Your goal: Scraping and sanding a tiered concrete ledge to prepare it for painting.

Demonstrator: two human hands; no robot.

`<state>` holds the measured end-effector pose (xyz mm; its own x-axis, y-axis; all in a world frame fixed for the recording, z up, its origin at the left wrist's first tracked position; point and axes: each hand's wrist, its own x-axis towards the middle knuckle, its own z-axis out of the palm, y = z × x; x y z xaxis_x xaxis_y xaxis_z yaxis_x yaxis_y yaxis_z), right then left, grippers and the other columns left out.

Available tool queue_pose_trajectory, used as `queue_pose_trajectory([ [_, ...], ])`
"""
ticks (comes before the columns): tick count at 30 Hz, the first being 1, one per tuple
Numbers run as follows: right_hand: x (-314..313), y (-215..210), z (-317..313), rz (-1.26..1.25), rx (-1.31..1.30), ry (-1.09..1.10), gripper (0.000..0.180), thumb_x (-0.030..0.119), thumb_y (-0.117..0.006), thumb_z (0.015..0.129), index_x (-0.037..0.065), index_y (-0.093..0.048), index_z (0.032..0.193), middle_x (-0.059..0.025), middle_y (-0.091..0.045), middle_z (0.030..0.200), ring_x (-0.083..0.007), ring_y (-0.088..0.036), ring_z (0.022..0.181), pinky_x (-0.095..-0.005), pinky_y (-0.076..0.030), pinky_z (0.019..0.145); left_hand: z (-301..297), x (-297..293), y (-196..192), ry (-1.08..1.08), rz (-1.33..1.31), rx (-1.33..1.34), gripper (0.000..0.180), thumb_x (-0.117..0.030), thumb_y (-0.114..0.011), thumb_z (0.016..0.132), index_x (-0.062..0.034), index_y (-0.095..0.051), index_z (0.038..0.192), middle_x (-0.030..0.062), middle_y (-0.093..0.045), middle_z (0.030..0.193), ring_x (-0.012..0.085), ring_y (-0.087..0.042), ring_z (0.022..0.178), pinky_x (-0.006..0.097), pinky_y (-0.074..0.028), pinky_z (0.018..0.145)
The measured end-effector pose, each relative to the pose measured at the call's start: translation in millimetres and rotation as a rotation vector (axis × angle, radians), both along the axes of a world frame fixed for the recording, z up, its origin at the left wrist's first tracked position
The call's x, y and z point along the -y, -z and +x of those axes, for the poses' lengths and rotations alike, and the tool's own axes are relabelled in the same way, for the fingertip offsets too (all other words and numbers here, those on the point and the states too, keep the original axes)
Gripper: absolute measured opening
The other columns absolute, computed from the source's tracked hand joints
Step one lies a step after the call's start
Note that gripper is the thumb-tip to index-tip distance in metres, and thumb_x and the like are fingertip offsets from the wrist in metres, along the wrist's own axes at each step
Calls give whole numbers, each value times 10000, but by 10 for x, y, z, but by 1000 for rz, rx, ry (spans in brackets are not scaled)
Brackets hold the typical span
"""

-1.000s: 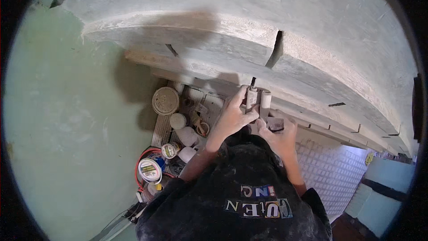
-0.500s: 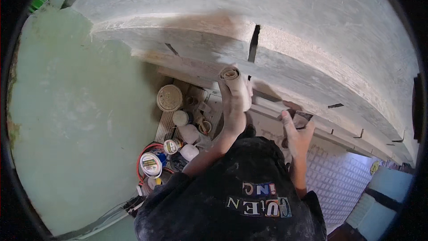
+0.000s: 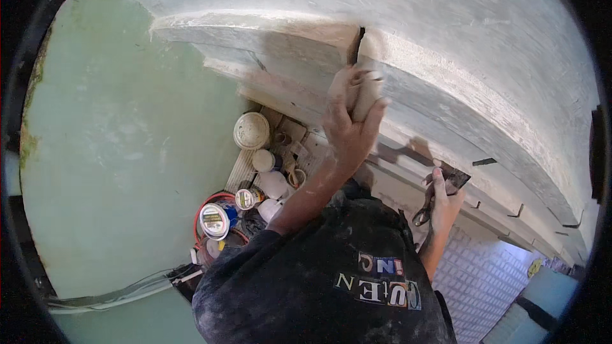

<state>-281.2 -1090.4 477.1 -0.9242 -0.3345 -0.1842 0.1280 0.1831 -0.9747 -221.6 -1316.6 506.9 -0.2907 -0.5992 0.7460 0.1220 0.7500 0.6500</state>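
My left hand (image 3: 347, 121) is raised against the grey plastered wall (image 3: 299, 44), just below a dark slot (image 3: 357, 46). It is closed round a beige rolled-up sheet (image 3: 366, 97) that looks like sandpaper; motion blurs its upper end. Lower and to the right, my right hand (image 3: 444, 200) grips a putty knife (image 3: 458, 181). The knife's wide dark blade points up and right beside the ledge, and its dark handle end shows below the fingers.
A pale green wall (image 3: 127, 153) fills the left side. In the corner below stand a lidded bucket (image 3: 251, 130), a paint tub (image 3: 214, 221) and several smaller containers. Short dark strips (image 3: 484, 162) jut from the ledge. Blue padded blocks (image 3: 545, 299) sit at lower right.
My left hand has moved up and right with the roll, reaching the wall by the slot. My right hand has shifted right and slightly down with the putty knife.
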Motion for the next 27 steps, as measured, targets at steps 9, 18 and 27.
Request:
queue_pose_trajectory([
  [9, 18, -46, -188, -47, -16, -5, 262, 256, -716, 930, 12, -695, 1023, -11, -650, 735, -86, -568, 646, -238, -424, 597, -128, -55, 116, -142, -275, -69, 709, -116, -839, 748, -46, -497, 1366, 169, -400, 1218, 279, -466, 1024, 376, -460, 786],
  [18, 32, 9, -236, -24, -26, -43, 221, 239, -697, 942, 19, -677, 960, -15, -645, 716, -97, -574, 632, -247, -437, 609, -204, -5, -296, -220, -374, -35, 673, -142, -692, 863, 15, -379, 1438, 206, -340, 1311, 319, -420, 1131, 420, -411, 925],
  [27, 28, 118, -364, 50, -10, 0, 245, 254, -713, 930, 13, -680, 953, -32, -656, 733, -106, -589, 656, -253, -452, 635, -191, -86, -192, -143, -189, 10, 739, -145, -691, 891, 61, -270, 1462, 249, -409, 1265, 358, -452, 1100, 460, -399, 947],
])
